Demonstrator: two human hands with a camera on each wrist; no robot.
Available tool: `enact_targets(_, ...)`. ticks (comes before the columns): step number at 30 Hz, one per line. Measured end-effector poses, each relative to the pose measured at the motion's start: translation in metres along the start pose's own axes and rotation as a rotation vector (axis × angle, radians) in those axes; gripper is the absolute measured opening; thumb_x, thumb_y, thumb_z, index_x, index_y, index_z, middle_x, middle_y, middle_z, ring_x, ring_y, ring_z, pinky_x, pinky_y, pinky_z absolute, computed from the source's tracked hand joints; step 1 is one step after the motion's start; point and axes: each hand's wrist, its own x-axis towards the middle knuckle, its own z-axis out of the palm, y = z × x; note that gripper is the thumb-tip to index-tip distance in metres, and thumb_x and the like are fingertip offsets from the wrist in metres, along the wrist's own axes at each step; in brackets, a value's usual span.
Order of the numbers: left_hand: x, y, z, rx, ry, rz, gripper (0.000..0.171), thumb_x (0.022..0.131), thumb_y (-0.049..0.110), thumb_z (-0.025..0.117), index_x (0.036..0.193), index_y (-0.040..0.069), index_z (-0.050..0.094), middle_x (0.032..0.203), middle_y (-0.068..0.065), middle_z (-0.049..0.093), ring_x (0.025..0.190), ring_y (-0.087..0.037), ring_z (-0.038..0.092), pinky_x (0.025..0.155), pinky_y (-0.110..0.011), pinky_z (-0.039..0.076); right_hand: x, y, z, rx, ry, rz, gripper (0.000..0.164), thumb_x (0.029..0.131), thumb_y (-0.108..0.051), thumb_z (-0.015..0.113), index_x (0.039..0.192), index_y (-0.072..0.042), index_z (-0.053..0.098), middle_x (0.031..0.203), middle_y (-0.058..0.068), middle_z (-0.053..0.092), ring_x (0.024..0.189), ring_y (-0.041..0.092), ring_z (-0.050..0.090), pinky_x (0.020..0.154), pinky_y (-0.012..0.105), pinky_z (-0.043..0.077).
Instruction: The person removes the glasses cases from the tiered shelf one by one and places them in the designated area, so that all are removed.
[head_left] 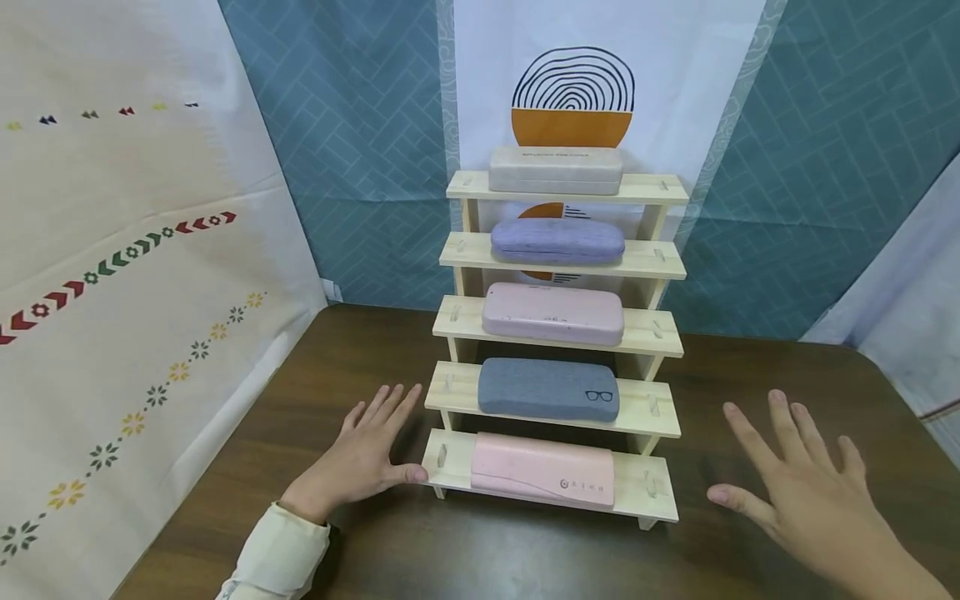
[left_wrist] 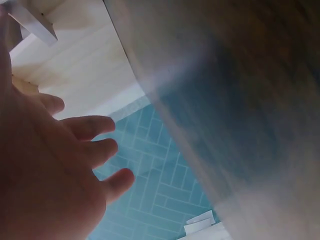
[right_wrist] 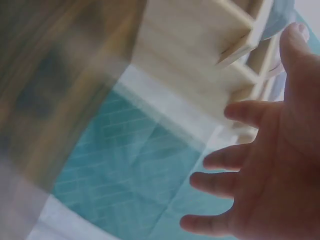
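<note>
The left hand (head_left: 367, 462), at eight o'clock of the rack (head_left: 636, 402), and right hand (head_left: 817, 496), at four, spread wide, holding nothing. Slow moves should leave the cases (head_left: 552, 314) undisturbed.

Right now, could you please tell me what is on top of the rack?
Its top shelf bears one grey case. The case looks closed, so its inside is hidden, as is the shelf directly beneath it.

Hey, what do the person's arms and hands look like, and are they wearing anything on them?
The left hand and right hand are both bare, with no gloves or rings visible. A pale cream sleeve, somewhat puffy, ends at the left wrist. On the right side, no sleeve shows in these pictures.
</note>
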Motion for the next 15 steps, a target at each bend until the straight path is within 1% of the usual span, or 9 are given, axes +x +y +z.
enact_targets(1, 0.0, 0.0, 0.0, -0.011, -0.005, 0.006, 0.117, 0.077, 0.087, 0.05, 0.163, 0.014, 0.018, 0.161, -0.024, 0.026, 0.149, -0.044, 0.015, 0.11, -0.069, 0.014, 0.0, -0.006, -0.003, -0.004, -0.001, -0.006, 0.099, 0.089, -0.062, 0.066, 0.164, -0.019, 0.017, 0.16, 0.035, 0.012, 0.144, 0.056, 0.011, 0.102, 0.081, -0.003)
enact_targets(2, -0.001, 0.0, 0.0, -0.021, -0.011, 0.014, 0.118, 0.076, 0.089, 0.046, 0.163, 0.015, 0.019, 0.161, -0.024, 0.027, 0.149, -0.044, 0.016, 0.11, -0.069, 0.014, 0.0, -0.013, -0.006, -0.005, 0.013, -0.015, 0.096, 0.088, -0.063, 0.067, 0.161, -0.016, 0.027, 0.157, 0.034, 0.023, 0.143, 0.054, 0.019, 0.103, 0.08, 0.001)
enact_targets(4, -0.002, -0.001, 0.0, -0.048, -0.025, 0.032, 0.117, 0.075, 0.091, 0.042, 0.162, 0.014, 0.025, 0.16, -0.024, 0.029, 0.148, -0.046, 0.016, 0.109, -0.07, 0.015, 0.001, -0.028, -0.011, 0.009, 0.062, -0.041, 0.086, 0.086, -0.061, 0.07, 0.15, -0.009, 0.047, 0.145, 0.029, 0.047, 0.133, 0.05, 0.039, 0.104, 0.075, 0.015)
enact_targets(6, -0.003, -0.002, 0.0, -0.075, -0.039, 0.053, 0.113, 0.075, 0.088, 0.044, 0.16, 0.014, 0.033, 0.159, -0.023, 0.032, 0.147, -0.047, 0.018, 0.108, -0.07, 0.016, 0.004, -0.046, -0.015, 0.05, 0.096, -0.063, 0.071, 0.086, -0.058, 0.072, 0.134, -0.006, 0.062, 0.126, 0.021, 0.063, 0.118, 0.045, 0.053, 0.102, 0.069, 0.028)
enact_targets(8, -0.003, -0.002, 0.0, -0.109, -0.054, 0.072, 0.104, 0.078, 0.08, 0.057, 0.156, 0.013, 0.041, 0.158, -0.021, 0.035, 0.146, -0.047, 0.021, 0.107, -0.071, 0.017, 0.007, -0.064, -0.013, 0.113, 0.16, -0.118, 0.054, 0.086, -0.049, 0.077, 0.121, -0.008, 0.07, 0.112, 0.009, 0.068, 0.105, 0.035, 0.062, 0.093, 0.059, 0.043)
enact_targets(10, -0.003, -0.002, 0.0, -0.15, -0.069, 0.084, 0.094, 0.079, 0.066, 0.07, 0.153, 0.012, 0.047, 0.156, -0.017, 0.04, 0.146, -0.047, 0.023, 0.107, -0.071, 0.017, 0.01, -0.079, -0.008, 0.171, 0.195, -0.178, 0.046, 0.085, -0.041, 0.08, 0.118, -0.01, 0.072, 0.11, 0.003, 0.067, 0.099, 0.028, 0.064, 0.085, 0.051, 0.051)
enact_targets(12, -0.002, -0.002, 0.0, -0.19, -0.077, 0.096, 0.087, 0.079, 0.052, 0.078, 0.15, 0.01, 0.051, 0.153, -0.013, 0.046, 0.145, -0.046, 0.026, 0.107, -0.07, 0.018, 0.012, -0.09, -0.002, 0.209, 0.208, -0.228, 0.044, 0.084, -0.037, 0.082, 0.119, -0.012, 0.072, 0.113, 0.0, 0.066, 0.099, 0.023, 0.064, 0.081, 0.047, 0.055)
enact_targets(13, -0.002, -0.002, 0.0, -0.206, -0.078, 0.1, 0.085, 0.078, 0.046, 0.081, 0.148, 0.009, 0.052, 0.151, -0.011, 0.049, 0.145, -0.046, 0.027, 0.107, -0.07, 0.019, 0.014, -0.094, 0.002, 0.223, 0.204, -0.245, 0.046, 0.084, -0.036, 0.083, 0.121, -0.012, 0.071, 0.115, 0.0, 0.065, 0.101, 0.022, 0.064, 0.08, 0.046, 0.055)
enact_targets(15, -0.002, -0.002, 0.001, -0.238, -0.082, 0.105, 0.082, 0.077, 0.042, 0.082, 0.146, 0.007, 0.054, 0.147, -0.008, 0.054, 0.144, -0.045, 0.03, 0.108, -0.069, 0.02, 0.017, -0.101, 0.008, 0.24, 0.151, -0.246, 0.055, 0.085, -0.041, 0.081, 0.128, -0.01, 0.068, 0.122, 0.002, 0.063, 0.107, 0.024, 0.063, 0.082, 0.046, 0.055)
